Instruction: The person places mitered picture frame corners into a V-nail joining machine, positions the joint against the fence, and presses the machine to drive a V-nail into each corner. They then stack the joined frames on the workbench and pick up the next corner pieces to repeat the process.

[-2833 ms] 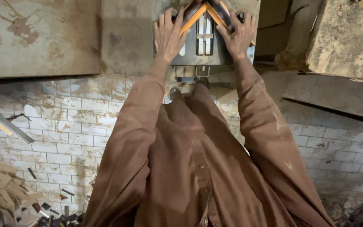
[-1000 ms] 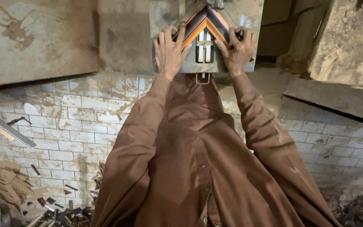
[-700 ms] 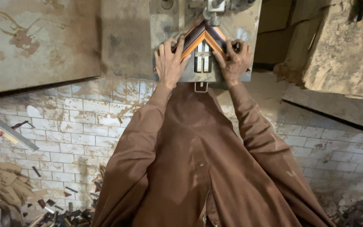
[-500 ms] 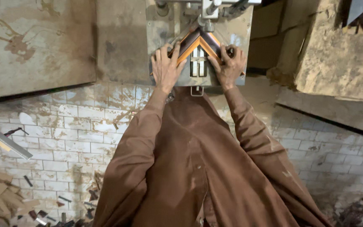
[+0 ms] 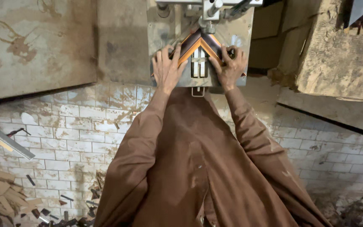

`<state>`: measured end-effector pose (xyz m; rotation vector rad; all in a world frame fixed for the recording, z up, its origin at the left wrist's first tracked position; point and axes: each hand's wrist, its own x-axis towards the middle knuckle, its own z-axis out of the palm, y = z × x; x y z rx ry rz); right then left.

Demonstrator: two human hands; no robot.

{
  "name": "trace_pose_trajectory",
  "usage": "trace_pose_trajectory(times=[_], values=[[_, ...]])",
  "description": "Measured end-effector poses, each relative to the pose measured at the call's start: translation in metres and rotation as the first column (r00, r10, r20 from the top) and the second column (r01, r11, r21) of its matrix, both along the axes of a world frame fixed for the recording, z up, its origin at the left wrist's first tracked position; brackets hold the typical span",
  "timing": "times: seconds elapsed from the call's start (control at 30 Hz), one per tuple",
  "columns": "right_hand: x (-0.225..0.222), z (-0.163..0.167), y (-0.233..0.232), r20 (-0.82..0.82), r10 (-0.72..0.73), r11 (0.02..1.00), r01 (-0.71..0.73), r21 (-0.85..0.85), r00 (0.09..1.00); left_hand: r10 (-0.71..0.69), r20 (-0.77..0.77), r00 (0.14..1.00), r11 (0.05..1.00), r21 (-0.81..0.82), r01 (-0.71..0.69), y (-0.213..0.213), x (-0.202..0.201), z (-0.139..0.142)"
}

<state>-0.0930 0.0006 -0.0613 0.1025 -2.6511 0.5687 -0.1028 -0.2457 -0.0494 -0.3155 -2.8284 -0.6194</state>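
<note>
Left hand [image 5: 167, 69]: flat, fingers spread, pressed down on left frame strip [image 5: 186, 48]; grasping by pressure, not clenched. Thumb toward the centre, fingertips near the strip's outer edge.

Right hand [image 5: 231, 67]: likewise spread and pressed down on right frame strip [image 5: 213, 47], fingers curled slightly over its outer edge.

Frame strips: two lengths of moulding, dark face with orange-brown inner edge, mitred ends meeting in a peak pointing away from the person. Lying on metal plate [image 5: 240, 33] of a machine, directly below clamp head [image 5: 209, 12]. Peak of the joint just beneath the clamp head; whether touching, cannot tell.

Metal plate: grey, worn and stained, with two pale upright slots [image 5: 198, 67] in the middle between both hands. Small metal loop [image 5: 197, 91] at its near edge.

Sleeves and robe [image 5: 198, 168]: brown cloth, filling the lower centre of view.

Floor [image 5: 64, 126]: whitish brick paving, dirty. Wood offcuts [image 5: 1, 195] heaped at lower left. Long grey metal bar [image 5: 5, 138] lying slantwise at left edge. Small dark scraps [image 5: 64, 212] near the robe's lower left.

Concrete slab [image 5: 34, 42]: stained, upper left.
</note>
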Motion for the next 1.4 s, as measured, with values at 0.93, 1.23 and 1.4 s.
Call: trace_pose_trajectory(times=[0.93, 1.23, 1.4], values=[[-0.009, -0.011, 0.007, -0.145, 0.023, 0.998, -0.016, 0.053, 0.989, -0.041, -0.036, 0.998, 0.998, -0.043, 0.04, 0.0, -0.003, -0.002], [-0.048, 0.002, 0.005, -0.12, 0.042, 0.998, -0.047, -0.04, 0.992, -0.047, -0.06, 0.997, 0.996, -0.079, 0.043, 0.006, -0.045, 0.006], [-0.05, 0.01, 0.002, -0.053, 0.021, 0.999, -0.023, -0.029, 0.998, -0.03, -0.072, 0.997, 0.998, -0.061, 0.025, 0.007, -0.051, 0.013]])
